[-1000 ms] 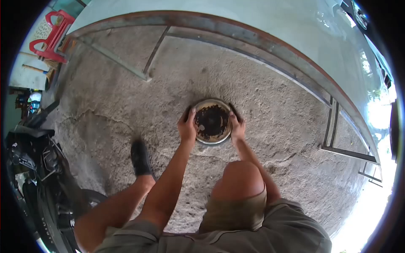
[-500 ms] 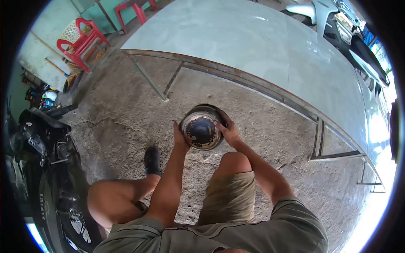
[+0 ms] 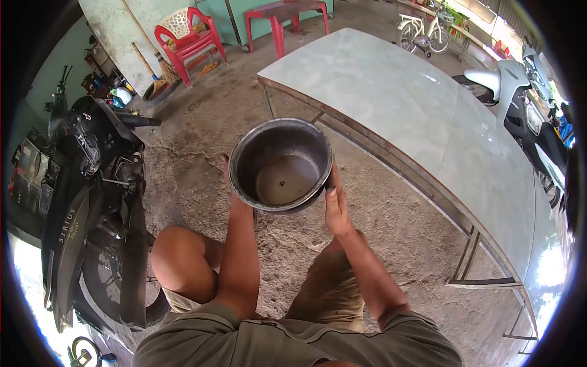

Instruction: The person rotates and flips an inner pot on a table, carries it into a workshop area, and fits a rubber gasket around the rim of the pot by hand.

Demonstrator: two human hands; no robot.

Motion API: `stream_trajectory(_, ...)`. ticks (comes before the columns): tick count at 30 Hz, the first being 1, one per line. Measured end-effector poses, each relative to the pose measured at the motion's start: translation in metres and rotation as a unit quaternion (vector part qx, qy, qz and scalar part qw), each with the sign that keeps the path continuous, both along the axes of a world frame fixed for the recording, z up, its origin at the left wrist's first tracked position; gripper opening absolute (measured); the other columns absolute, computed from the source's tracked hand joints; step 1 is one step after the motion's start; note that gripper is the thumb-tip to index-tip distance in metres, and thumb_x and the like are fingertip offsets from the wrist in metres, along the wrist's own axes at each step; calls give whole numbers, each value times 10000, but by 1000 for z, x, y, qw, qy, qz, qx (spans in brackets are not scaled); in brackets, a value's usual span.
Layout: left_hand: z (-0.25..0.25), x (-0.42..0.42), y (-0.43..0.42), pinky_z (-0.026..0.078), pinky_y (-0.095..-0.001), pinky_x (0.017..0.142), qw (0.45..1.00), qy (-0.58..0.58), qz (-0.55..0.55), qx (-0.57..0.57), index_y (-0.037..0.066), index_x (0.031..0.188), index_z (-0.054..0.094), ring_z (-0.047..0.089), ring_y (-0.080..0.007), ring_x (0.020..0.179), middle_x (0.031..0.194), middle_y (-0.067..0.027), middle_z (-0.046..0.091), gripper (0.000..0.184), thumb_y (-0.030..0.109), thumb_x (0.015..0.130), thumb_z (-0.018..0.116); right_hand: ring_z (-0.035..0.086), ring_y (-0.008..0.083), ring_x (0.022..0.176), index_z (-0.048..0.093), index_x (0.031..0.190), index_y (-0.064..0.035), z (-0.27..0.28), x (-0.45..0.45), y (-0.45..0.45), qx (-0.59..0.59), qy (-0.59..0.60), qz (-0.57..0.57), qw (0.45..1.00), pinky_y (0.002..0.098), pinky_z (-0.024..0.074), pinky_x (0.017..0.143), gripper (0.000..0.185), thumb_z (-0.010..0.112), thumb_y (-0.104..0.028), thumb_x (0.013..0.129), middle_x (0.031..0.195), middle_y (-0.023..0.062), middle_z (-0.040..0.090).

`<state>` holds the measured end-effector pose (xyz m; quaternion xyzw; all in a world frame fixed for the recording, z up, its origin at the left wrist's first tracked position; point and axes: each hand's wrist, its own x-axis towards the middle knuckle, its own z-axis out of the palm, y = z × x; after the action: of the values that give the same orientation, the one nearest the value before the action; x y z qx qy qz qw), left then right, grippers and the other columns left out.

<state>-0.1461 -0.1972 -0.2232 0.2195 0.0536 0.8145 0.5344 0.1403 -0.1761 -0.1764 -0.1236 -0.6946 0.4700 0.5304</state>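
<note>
A dark metal cooking pot is held up in front of me in the head view, its round mouth turned toward me. Inside, the bottom looks worn and brownish, with a small dark spot on it. My right hand grips the pot's right side, thumb toward me and fingers along the wall. On the left side, my left hand supports the pot. Most of that hand is hidden behind the wall, with only a little of it showing at the edge.
A long table with a pale glossy top and metal frame stands ahead and right. To my left is a black motorbike. Farther off are a red plastic chair, a red stool, a broom and another motorbike.
The pot has been turned from showing its scorched underside to showing its open inside, and it is raised closer to me. My view has swung left and upward.
</note>
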Motion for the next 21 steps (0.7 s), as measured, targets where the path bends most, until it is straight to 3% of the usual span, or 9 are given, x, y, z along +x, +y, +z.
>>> stream_trajectory(3,41,5,-7,413,-535,1206,980,141,69,-121,42,1584,435,545,-377,1384,1553,-175,539,835,688,1055,388,123,355,1624,180,1662,42,20,13,-4,-41,3,-17,999,458,110,1299,813,464,-476,1103,1747,231,153)
stream_trajectory(5,68,10,0,435,-518,1190,986,132,36,-91,31,1561,462,564,-370,1364,1526,-180,564,833,689,1056,385,147,343,1620,179,1663,40,32,22,1,-54,1,-27,998,448,125,1298,818,489,-465,1098,1742,225,181)
stream_trajectory(8,135,48,8,459,-505,1172,985,147,10,-94,22,1539,487,580,-358,1348,1496,-184,590,832,692,1057,379,235,288,1594,197,1661,41,55,42,10,-170,107,41,979,400,188,1284,866,602,-419,1050,1708,198,292)
stream_trajectory(13,216,97,32,475,-511,1158,948,302,10,-103,35,1552,476,582,-350,1350,1505,-171,585,829,693,1063,353,271,273,1573,191,1660,56,107,86,23,-167,170,69,969,390,193,1280,925,670,-310,958,1703,181,300)
stream_trajectory(14,245,113,27,493,-508,1141,933,311,-51,-175,41,1543,491,599,-334,1334,1491,-165,598,802,676,1069,367,305,263,1552,212,1661,41,115,95,31,-140,168,49,975,387,213,1273,899,664,-281,954,1690,173,327)
stream_trajectory(16,265,124,38,554,-483,1079,888,362,-109,-261,56,1485,559,663,-282,1258,1427,-142,652,695,606,1079,440,340,253,1530,234,1663,26,133,116,43,-115,163,27,980,383,234,1267,876,658,-252,949,1677,164,354)
stream_trajectory(18,274,129,48,565,-479,1066,884,363,-127,-266,55,1459,580,679,-275,1231,1404,-139,666,656,577,1081,455,445,241,1452,291,1661,-20,160,141,52,-166,50,-17,985,379,325,1231,825,662,-241,959,1620,140,445)
stream_trajectory(19,283,134,49,577,-476,1054,879,365,-144,-271,55,1434,600,695,-269,1204,1381,-136,680,618,548,1084,471,445,241,1452,291,1661,-20,174,149,52,-169,48,-22,984,379,325,1231,825,662,-241,959,1620,140,445)
stream_trajectory(21,295,139,61,582,-466,1049,887,354,-155,-253,63,1424,608,693,-272,1214,1371,-134,685,602,541,1087,462,525,226,1368,333,1655,-50,205,162,59,-142,-40,-8,989,374,429,1157,787,664,-240,966,1567,125,509)
